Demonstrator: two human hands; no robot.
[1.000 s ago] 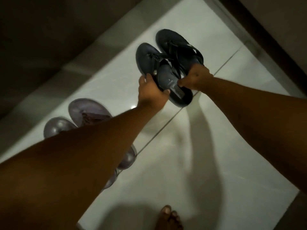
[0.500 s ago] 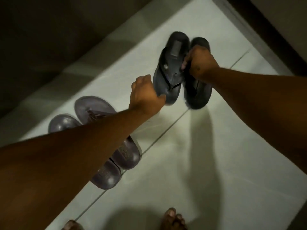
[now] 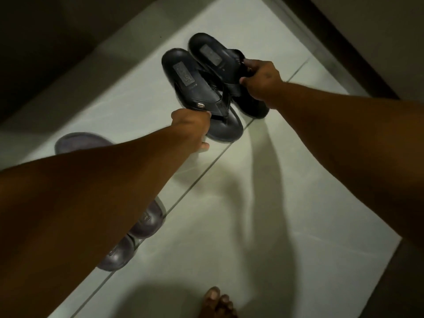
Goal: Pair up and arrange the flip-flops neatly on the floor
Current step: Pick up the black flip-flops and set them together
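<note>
Hands: left hand (image 3: 191, 125) grips the near black flip-flop (image 3: 197, 92) at its side; right hand (image 3: 261, 80) grips the strap of the far black flip-flop (image 3: 220, 58).
Black pair: side by side over the white floor (image 3: 229, 226).
Purple flip-flops (image 3: 137, 235): on the floor, mostly hidden behind the left forearm.
Foot (image 3: 216, 302): bare, bottom edge.

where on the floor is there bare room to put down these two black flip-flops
The widest bare patch is the white tile right of the grout line, between the right arm's shadow and the bare foot. A smaller strip lies between the black flip-flops and the grey wall base. It is crowded at lower left, where the purple pair sits under the left arm.
</note>
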